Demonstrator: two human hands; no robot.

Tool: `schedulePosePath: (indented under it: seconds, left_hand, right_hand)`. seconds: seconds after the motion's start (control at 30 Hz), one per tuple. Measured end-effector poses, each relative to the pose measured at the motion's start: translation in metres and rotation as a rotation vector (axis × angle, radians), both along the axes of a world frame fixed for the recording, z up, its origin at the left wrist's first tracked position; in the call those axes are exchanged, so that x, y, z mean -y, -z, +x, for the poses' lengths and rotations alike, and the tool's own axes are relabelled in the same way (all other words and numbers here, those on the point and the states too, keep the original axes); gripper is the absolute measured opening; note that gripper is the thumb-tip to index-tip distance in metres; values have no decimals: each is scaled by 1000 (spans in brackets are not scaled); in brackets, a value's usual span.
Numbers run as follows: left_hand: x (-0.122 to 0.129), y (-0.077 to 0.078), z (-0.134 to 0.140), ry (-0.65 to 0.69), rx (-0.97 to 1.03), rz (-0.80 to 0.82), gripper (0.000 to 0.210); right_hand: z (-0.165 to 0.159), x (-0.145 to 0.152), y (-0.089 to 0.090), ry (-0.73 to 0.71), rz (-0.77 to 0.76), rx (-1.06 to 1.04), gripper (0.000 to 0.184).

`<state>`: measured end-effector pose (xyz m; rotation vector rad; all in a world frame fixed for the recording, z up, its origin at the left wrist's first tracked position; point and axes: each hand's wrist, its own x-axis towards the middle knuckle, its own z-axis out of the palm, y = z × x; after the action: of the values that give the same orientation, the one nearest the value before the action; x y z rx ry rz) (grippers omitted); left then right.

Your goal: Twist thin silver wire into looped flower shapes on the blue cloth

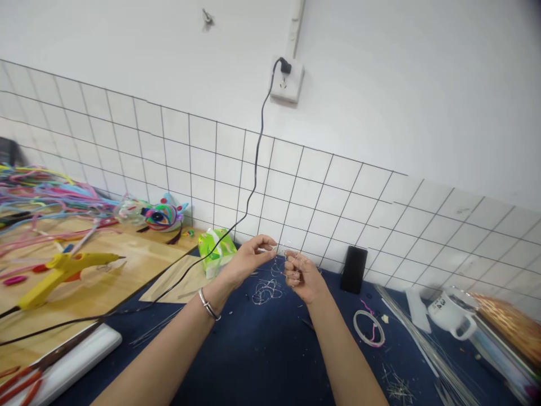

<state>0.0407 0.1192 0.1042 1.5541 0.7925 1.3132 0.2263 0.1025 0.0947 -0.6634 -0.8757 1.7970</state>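
Observation:
My right hand is closed around a thin, bent silvery wire, part of which loops out past the fingers. Thumb and fingers of my left hand are pinched together just left of it, at what looks like an end of the same wire. Both hands are raised over the dark blue table cover, near the wall. Below them lies a loose tangle of wire loops. The fine detail of the wire between the hands is too small to make out.
A black cable from the wall socket crosses left of my hands. A yellow glue gun, red-handled tool and green packet lie left. Right are a phone, tape ring, wire bundle and mug.

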Motion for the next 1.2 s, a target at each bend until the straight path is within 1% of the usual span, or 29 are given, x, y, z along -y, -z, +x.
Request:
schedulePosePath:
  seconds: [0.13,0.2,0.23,0.3,0.37,0.47,0.53,0.57,0.63,0.73,0.8,0.93,1.07,1.13,1.2]
  left_hand:
    - [3,-2,-2,246,94,-102,29]
    - [5,-3,-3,311,75,-112,26]
    - [6,-4,-3,315,54,-101,23]
    - [6,-4,-3,276,18,-68,20]
    - [5,-4,-4,208,19,-46,19]
    - [3,-5,-4,115,54,-37,19]
    - [2,-4,-4,69,72,-44,19]
    - [1,-4,-4,55,77,-51,18]
    - [1,-4,-2,45,87,-65,19]
    - [3,-2,3,56,126,-78,20]
    - [3,1,8,51,180,-93,21]
    - [4,9,20,-9,336,-154,21]
    - [3,20,32,-74,511,-203,23]
    - [2,25,36,-73,561,-245,25]
    - [3,27,36,-47,573,-288,27]
  right_hand:
    - [1,4,-1,-90,11,84,26]
    - [0,5,0,-102,25,137,27]
    - [0,5,1,-91,36,164,27]
    - [-2,5,1,-32,72,222,25]
    - [-2,5,0,83,131,281,24]
    - [2,7,-6,295,250,356,32]
    - [5,10,-13,367,338,406,38]
    - [7,12,-16,384,396,445,38]
    - [9,17,-20,412,506,569,29]
    - [8,19,-21,507,588,729,20]
    - [5,19,-17,570,584,760,19]
    - [-3,15,-9,605,540,649,22]
    - [-10,10,1,584,545,554,22]
    - [-10,6,6,561,515,508,23]
    - [-7,2,10,508,463,449,23]
